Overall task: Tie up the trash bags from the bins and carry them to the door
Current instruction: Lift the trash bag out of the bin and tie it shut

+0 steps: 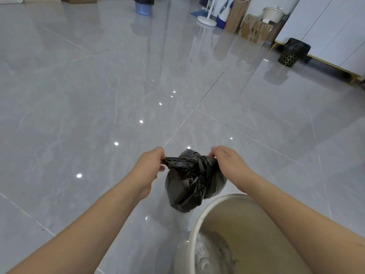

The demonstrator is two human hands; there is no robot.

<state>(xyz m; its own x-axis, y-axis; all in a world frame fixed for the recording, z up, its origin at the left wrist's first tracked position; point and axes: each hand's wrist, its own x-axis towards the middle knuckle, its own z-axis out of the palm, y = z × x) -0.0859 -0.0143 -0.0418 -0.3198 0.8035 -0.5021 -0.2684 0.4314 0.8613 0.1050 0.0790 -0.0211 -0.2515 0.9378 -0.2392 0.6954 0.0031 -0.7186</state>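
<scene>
Left hand (150,167) and right hand (227,161) each pinched shut on 1 tail of black trash bag (189,186); pull apart evenly, cinching knot tight above near beige bin (197,224).

Left arm: bare forearm reaching forward from the lower left, rising toward the middle of the view.
Left hand (150,167): closed, fingers curled, pinching one twisted end of the crinkled black plastic trash bag (192,181).
Right arm: bare forearm coming in from the lower right edge, angled up and inward.
Right hand (229,160): back facing up, fingers bent down and closed on the bag's other end.
Spacing: hands apart, level with each other, bag knot between them.
</scene>
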